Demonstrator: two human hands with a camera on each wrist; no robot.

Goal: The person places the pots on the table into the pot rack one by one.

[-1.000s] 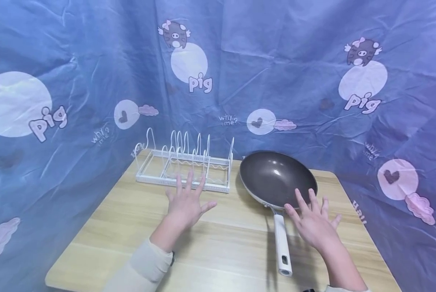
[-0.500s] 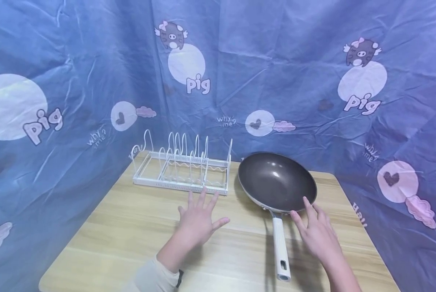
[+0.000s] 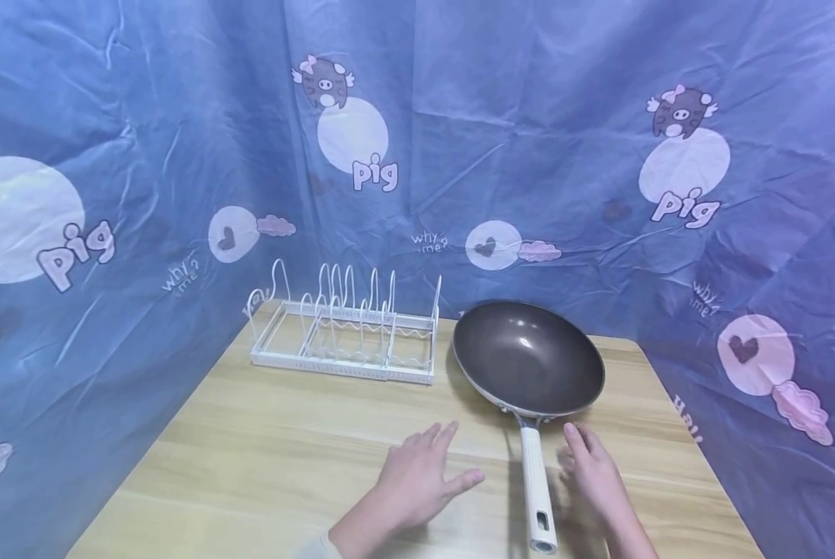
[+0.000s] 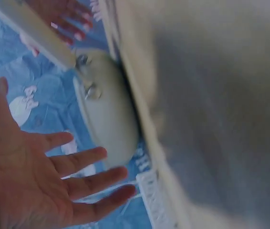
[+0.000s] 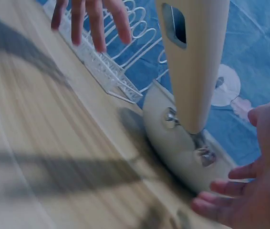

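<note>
A frying pan with a dark inside, a pale outside and a long white handle sits on the table, its handle toward me. My left hand is over the table left of the handle, fingers spread and thumb out, holding nothing. To the handle's right is my right hand, fingers slightly bent, apart from the handle. The right wrist view shows the handle's hanging hole and the riveted bracket between both hands. In the left wrist view the left palm is bare.
A white wire rack with upright loops stands at the back left of the wooden table, left of the pan. Blue curtain printed with pigs and moons hangs behind and along both sides.
My left hand has moved right and nearer me, away from the rack toward the pan handle. My right hand has drawn back from the pan's rim to beside the handle, its fingers less spread.
</note>
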